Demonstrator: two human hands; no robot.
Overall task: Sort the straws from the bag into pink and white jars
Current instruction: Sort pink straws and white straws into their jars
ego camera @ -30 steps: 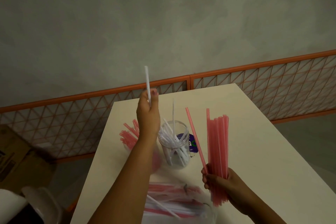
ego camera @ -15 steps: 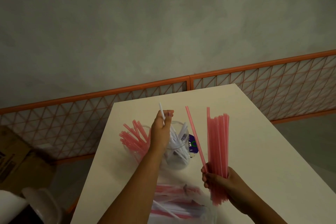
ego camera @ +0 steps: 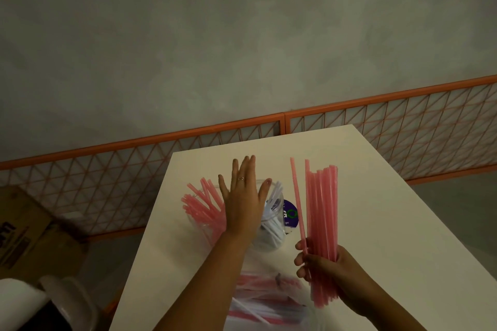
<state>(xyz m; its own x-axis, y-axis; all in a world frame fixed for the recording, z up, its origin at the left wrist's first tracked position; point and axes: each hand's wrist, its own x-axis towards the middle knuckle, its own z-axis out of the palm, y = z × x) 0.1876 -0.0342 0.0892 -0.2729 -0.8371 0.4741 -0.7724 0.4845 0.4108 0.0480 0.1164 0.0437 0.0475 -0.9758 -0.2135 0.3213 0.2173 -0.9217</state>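
My left hand (ego camera: 243, 200) hovers flat with spread fingers over the two clear jars, holding nothing. The jar of pink straws (ego camera: 200, 208) stands to its left. Partly behind the hand is the jar of white straws (ego camera: 273, 226), just to its right. My right hand (ego camera: 326, 275) grips an upright bundle of pink straws (ego camera: 321, 223), with one straw leaning off to the left. The clear plastic bag (ego camera: 265, 301) with mixed pink and white straws lies on the table near me, between my forearms.
A purple round lid or label (ego camera: 290, 213) lies behind the white jar. The cream table (ego camera: 376, 223) has an orange lattice fence (ego camera: 390, 121) behind it. A cardboard box (ego camera: 29, 226) and white plastic containers (ego camera: 67, 301) sit on the floor to the left.
My left hand lowered a white straw into the white jar, let it go and spread open above the jars. The right hand kept still with its pink bundle.
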